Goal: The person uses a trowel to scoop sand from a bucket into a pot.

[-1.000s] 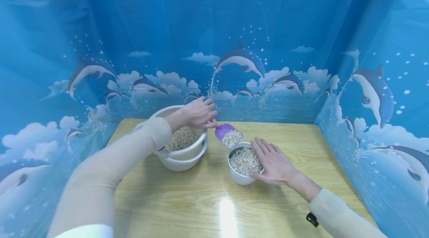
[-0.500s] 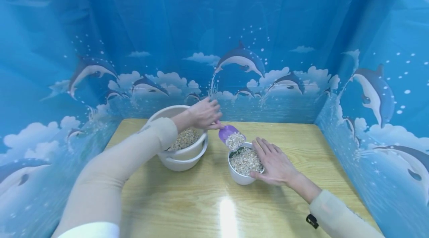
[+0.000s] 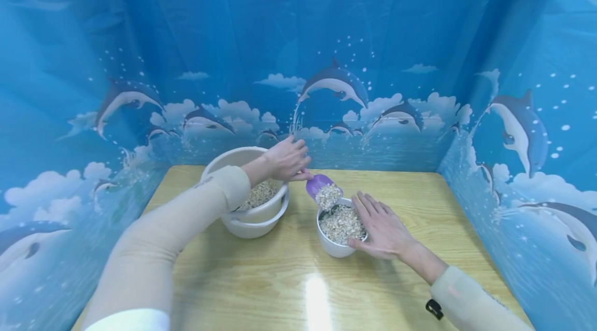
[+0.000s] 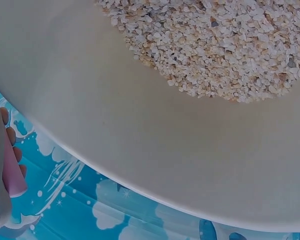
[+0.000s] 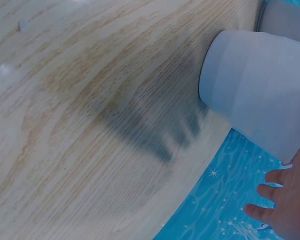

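Note:
My left hand (image 3: 286, 159) grips a scoop (image 3: 315, 183) with a purple blade; its pink handle (image 4: 13, 172) shows in the left wrist view. Whitish gravel (image 3: 328, 196) fills the blade, which tilts down over the left far rim of a small white pot (image 3: 337, 250). Gravel (image 3: 342, 223) nearly fills that pot. Against the pot's right side and rim rests my right hand (image 3: 383, 227), fingers extended, thumb at the near rim. Below my left wrist is a large white bucket (image 4: 105, 135) with more gravel (image 4: 215, 55) inside.
The bucket's handle (image 3: 256, 224) hangs across its front. Wood-grain table (image 3: 261, 279) lies under everything, with one small pale bit (image 5: 22, 25) on it in the right wrist view. A blue dolphin-print curtain (image 3: 233, 51) encloses the back and sides.
My left hand has shifted a little to the right with the scoop, bringing its tip over the pot's rim. My right hand and the pot stay put.

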Action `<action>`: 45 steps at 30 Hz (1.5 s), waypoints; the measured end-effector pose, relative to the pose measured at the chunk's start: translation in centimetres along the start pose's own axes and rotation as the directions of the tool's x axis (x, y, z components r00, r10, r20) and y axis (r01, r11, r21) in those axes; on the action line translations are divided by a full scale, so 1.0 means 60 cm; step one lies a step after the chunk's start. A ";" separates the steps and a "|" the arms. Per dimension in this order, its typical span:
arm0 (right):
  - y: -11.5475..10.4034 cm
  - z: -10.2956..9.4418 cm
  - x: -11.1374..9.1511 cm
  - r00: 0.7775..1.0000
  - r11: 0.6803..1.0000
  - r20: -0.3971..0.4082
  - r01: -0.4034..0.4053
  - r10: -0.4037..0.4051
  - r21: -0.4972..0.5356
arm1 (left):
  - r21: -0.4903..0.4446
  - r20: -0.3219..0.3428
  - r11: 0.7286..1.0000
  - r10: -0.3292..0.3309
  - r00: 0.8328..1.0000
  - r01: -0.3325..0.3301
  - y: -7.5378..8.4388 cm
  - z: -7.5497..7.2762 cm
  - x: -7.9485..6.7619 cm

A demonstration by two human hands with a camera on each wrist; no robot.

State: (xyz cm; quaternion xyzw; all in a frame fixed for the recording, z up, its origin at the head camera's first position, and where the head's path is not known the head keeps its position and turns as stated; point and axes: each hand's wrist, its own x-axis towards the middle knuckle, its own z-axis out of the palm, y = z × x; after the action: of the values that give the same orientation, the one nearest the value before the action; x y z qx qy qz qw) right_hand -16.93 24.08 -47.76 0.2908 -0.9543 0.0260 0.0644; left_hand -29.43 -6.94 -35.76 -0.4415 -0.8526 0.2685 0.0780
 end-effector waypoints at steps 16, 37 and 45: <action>-0.001 -0.001 0.000 1.000 1.000 0.002 0.000 0.000 0.019 | 0.046 0.041 0.999 -0.008 0.999 0.006 0.011 -0.001 0.008; -0.001 -0.001 -0.001 1.000 1.000 0.005 0.000 0.000 0.021 | 0.099 0.053 0.995 0.006 0.999 -0.012 0.012 -0.004 0.007; -0.001 0.000 -0.001 1.000 1.000 0.012 -0.006 0.006 0.024 | 0.145 0.077 0.989 0.010 0.997 -0.021 0.015 -0.010 0.009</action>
State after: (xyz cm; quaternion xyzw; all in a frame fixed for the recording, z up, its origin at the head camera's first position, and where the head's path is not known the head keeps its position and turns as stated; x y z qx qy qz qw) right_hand -16.83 24.09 -47.77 0.2888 -0.9551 0.0361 0.0552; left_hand -28.90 -5.87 -35.77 -0.4307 -0.8296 0.3472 0.0753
